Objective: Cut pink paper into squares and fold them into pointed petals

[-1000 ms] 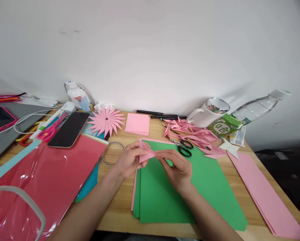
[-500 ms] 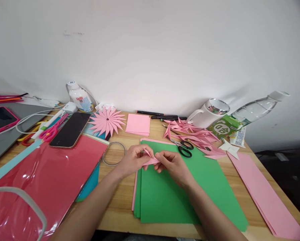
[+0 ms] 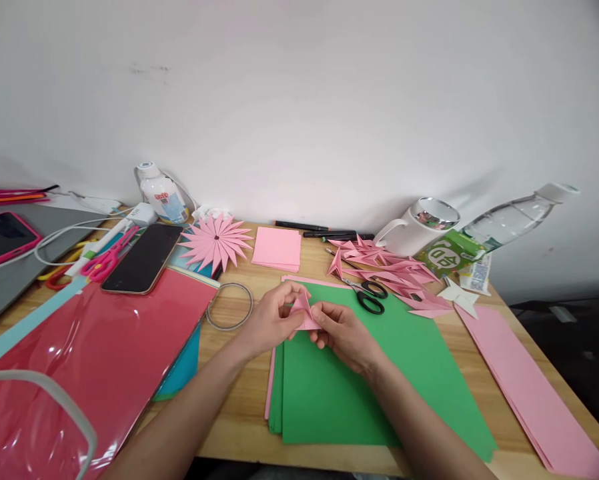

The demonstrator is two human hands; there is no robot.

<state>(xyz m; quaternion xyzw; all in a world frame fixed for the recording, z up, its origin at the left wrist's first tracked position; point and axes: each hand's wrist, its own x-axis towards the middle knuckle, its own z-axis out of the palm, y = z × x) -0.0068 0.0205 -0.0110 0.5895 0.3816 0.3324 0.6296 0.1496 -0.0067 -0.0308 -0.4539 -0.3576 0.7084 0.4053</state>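
A small piece of folded pink paper (image 3: 304, 313) is held between both hands above the far left part of a green paper stack (image 3: 359, 393). My left hand (image 3: 277, 315) pinches its left side, with a pointed flap standing up by the fingers. On the right edge, the thumb and fingertips of my right hand (image 3: 340, 333) are closed on the paper. The fingers partly cover its folds. Black-handled scissors (image 3: 370, 297) lie on the stack's far edge, and several folded pink paper pieces (image 3: 389, 270) are heaped beyond them.
A pink paper star (image 3: 216, 241) and pink paper squares (image 3: 277, 247) lie at the back. A phone (image 3: 143, 259) rests by a red plastic-covered pack (image 3: 94, 347) at left. A mug (image 3: 414, 227), a tilted bottle (image 3: 514, 217) and pink strips (image 3: 529, 387) are at right.
The folded paper has turned between the fingers, and its flap now stands more upright and shows a wider face. Both hands stay almost in the same place.
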